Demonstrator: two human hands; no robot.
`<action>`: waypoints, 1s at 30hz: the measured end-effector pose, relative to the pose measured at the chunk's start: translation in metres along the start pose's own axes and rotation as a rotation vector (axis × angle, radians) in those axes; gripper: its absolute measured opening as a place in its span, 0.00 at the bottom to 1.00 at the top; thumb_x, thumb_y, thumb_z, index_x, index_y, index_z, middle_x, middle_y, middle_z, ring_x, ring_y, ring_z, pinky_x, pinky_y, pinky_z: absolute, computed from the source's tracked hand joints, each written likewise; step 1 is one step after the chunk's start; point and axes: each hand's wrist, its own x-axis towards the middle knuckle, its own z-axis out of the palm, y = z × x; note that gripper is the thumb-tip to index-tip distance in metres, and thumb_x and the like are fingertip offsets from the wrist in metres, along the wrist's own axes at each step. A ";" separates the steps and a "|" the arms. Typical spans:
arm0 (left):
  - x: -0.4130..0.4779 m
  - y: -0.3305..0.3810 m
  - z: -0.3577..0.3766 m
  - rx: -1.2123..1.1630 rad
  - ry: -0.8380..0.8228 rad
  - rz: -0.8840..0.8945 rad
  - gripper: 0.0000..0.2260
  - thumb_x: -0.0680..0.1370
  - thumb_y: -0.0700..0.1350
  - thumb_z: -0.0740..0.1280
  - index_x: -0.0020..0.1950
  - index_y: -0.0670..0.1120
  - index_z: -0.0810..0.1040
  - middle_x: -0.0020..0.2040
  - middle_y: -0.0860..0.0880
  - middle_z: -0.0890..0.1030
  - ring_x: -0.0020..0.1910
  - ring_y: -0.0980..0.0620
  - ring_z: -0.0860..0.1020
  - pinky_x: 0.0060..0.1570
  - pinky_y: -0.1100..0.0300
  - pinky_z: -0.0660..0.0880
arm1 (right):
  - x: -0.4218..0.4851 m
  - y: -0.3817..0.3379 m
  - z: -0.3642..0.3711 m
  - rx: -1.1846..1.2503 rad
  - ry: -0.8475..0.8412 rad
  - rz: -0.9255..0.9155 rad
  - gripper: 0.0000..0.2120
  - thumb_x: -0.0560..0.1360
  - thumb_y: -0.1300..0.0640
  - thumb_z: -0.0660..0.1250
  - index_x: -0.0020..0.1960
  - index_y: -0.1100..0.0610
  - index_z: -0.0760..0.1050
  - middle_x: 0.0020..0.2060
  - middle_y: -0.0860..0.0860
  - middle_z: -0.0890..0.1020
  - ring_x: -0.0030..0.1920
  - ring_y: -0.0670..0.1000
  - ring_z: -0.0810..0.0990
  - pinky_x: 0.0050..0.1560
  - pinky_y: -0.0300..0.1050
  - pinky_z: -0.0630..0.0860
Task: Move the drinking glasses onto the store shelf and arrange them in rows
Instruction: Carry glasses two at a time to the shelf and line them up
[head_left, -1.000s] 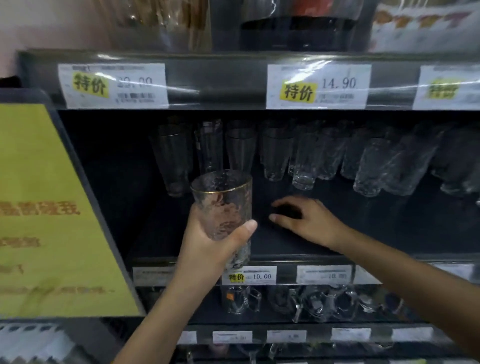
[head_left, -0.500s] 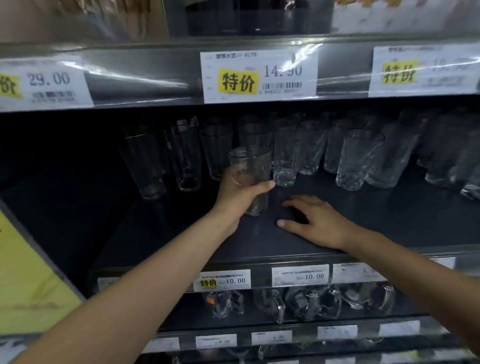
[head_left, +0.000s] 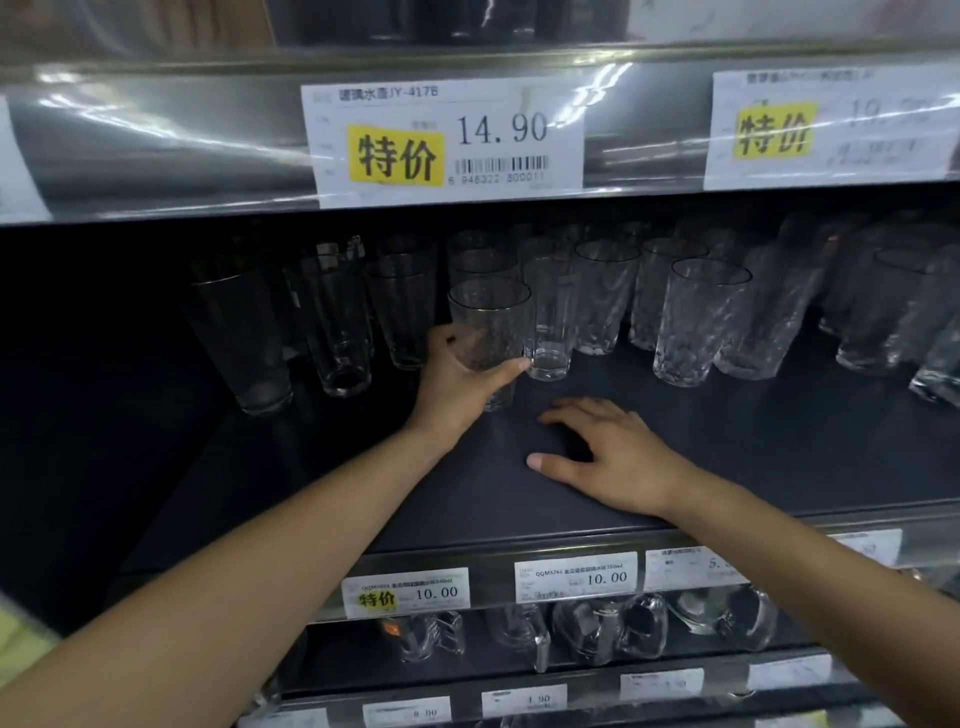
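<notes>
My left hand (head_left: 457, 379) grips one glass (head_left: 491, 322) low on its body. The thumb is curled across the near side, and the fingers wrap round the far side, where I see them only dimly through the wall. The glass is upright, a clear tumbler that widens a little toward the mouth. Its wall looks faintly mottled or hammered, and a thin darker line runs round the rim. Its thick base is down at the shelf (head_left: 779, 441), but I cannot tell whether it touches the surface or hangs just above it.

It sits about midway between the shelf's front edge and the back, in front of the standing rows. A plain heavy-based glass (head_left: 550, 332) is just beside it on the right, and my thumb tip nearly meets it. Toward the left end stand tall glasses (head_left: 337, 322) that are smooth and darker-looking. Toward the right end stand dimpled glasses (head_left: 696, 322), packed close and upright.

My right hand (head_left: 608, 457) lies palm down on the bare shelf near the front edge. Its fingers are straight and spread and it holds nothing.

On the lip of the shelf above hangs a tag (head_left: 441, 140) reading 14.90. Under the front edge, mugs (head_left: 613, 629) lie on the next level down.
</notes>
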 end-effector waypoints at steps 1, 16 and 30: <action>0.002 -0.001 0.001 0.006 0.006 0.005 0.32 0.67 0.49 0.81 0.63 0.48 0.66 0.56 0.53 0.79 0.55 0.60 0.79 0.52 0.68 0.74 | 0.000 0.000 0.000 0.001 -0.001 0.001 0.29 0.75 0.33 0.61 0.72 0.43 0.67 0.74 0.44 0.65 0.75 0.47 0.60 0.70 0.46 0.55; 0.004 -0.002 0.001 -0.039 -0.002 0.014 0.27 0.68 0.49 0.80 0.60 0.51 0.68 0.56 0.53 0.79 0.54 0.60 0.79 0.50 0.69 0.74 | 0.000 -0.001 0.000 0.017 0.019 -0.007 0.28 0.74 0.34 0.62 0.71 0.44 0.69 0.72 0.42 0.67 0.73 0.46 0.62 0.69 0.44 0.55; 0.002 -0.001 -0.001 -0.054 -0.011 0.012 0.27 0.69 0.48 0.79 0.61 0.51 0.68 0.55 0.54 0.78 0.53 0.61 0.78 0.48 0.71 0.73 | 0.000 -0.001 0.001 0.031 0.028 -0.004 0.28 0.74 0.34 0.63 0.71 0.44 0.69 0.72 0.43 0.68 0.73 0.46 0.62 0.69 0.45 0.56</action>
